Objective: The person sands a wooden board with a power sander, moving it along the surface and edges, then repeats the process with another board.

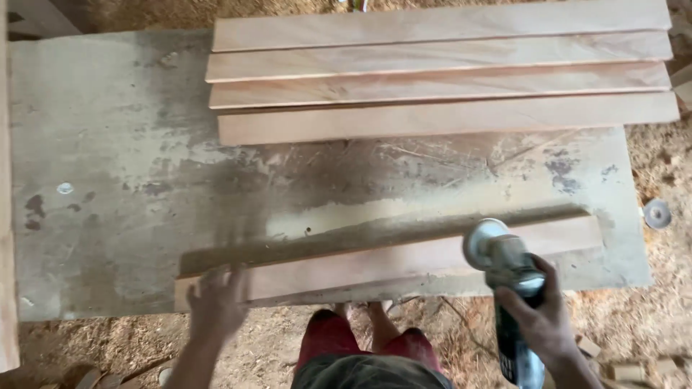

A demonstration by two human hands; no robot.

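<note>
The left hand (pixel 216 301) lies flat with fingers spread on the near end of a long wooden board (pixel 375 263), pressing it to the dusty desk (pixel 108 216). The right hand (pixel 542 317) is closed around an angle grinder (pixel 504 274) (dark body, pale round disc), its disc touching the board's top face further along. Beyond both hands, four similar boards (pixel 443 75) lie side by side. A small round disc (pixel 657 214) sits on the sawdust floor right of the grinder.
</note>
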